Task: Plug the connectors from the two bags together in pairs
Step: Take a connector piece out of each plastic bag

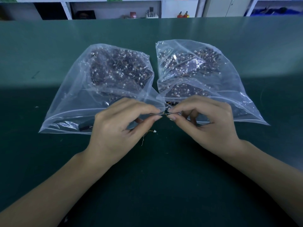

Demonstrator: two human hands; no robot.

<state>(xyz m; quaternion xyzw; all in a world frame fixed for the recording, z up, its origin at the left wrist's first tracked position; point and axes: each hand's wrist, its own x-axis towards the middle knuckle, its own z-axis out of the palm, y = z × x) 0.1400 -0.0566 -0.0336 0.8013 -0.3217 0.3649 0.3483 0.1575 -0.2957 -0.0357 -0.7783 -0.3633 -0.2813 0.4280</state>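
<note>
Head view, the only one. Two clear zip bags lie side by side on the green counter (49, 161), mouths toward the person. The left bag (68, 99) and the right bag (236, 89) are both heavily loaded with small wired connectors, dark leads with white housings. Judgement: the task is near its start; the bulk of the stock is unpaired and still bagged.

One loose connector (154, 131), white housing with thin yellowish leads, lies on the counter just in front of the bags, between the two wrists. Whether it is a mated pair or a single piece cannot be told at this size.

Hands: both are raised over the gap between the bag mouths, fingertips nearly meeting. The left hand (118, 126) pinches something small and thin between thumb and forefinger, other fingers curled under. The right hand (211, 120) does the same from the opposite side. The held pieces (164, 113) are almost wholly hidden by the fingertips; only a thin dark line and a fleck of yellow show. Judgement: one connector per hand, being lined up or pressed together; whether they are already seated cannot be told.

A dark oblong object (86, 126) lies inside the left bag near its mouth.
</note>
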